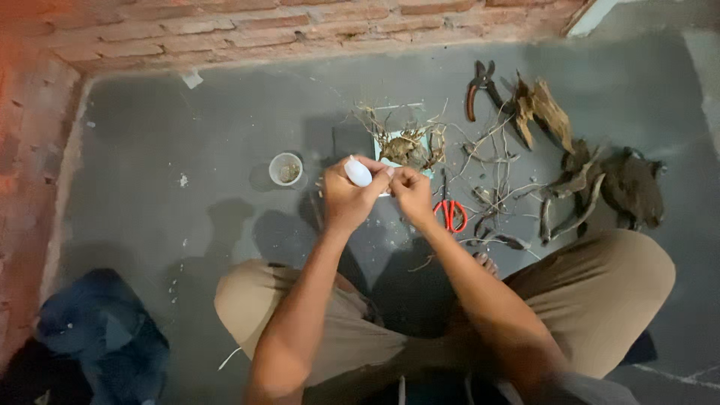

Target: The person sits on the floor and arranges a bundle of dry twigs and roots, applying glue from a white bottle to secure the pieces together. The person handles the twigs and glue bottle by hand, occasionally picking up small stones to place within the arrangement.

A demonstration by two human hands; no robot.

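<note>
My left hand (345, 196) is closed around a small white oval object (358, 173), held up in front of me. My right hand (412, 191) is right beside it, its fingertips pinched together against the left hand's fingers near the object's tip. What the right fingers pinch is too small to tell. Just beyond both hands a clump of dry roots and twigs (409, 146) lies on a pale green square (390, 141).
I sit cross-legged on a grey concrete floor (187, 127). A small white cup (286, 168) stands left of the hands. Red-handled scissors (450, 212), pruning pliers (478, 88) and driftwood pieces (600, 180) lie to the right. A brick wall (225, 30) borders the far side; dark cloth (97, 330) lies lower left.
</note>
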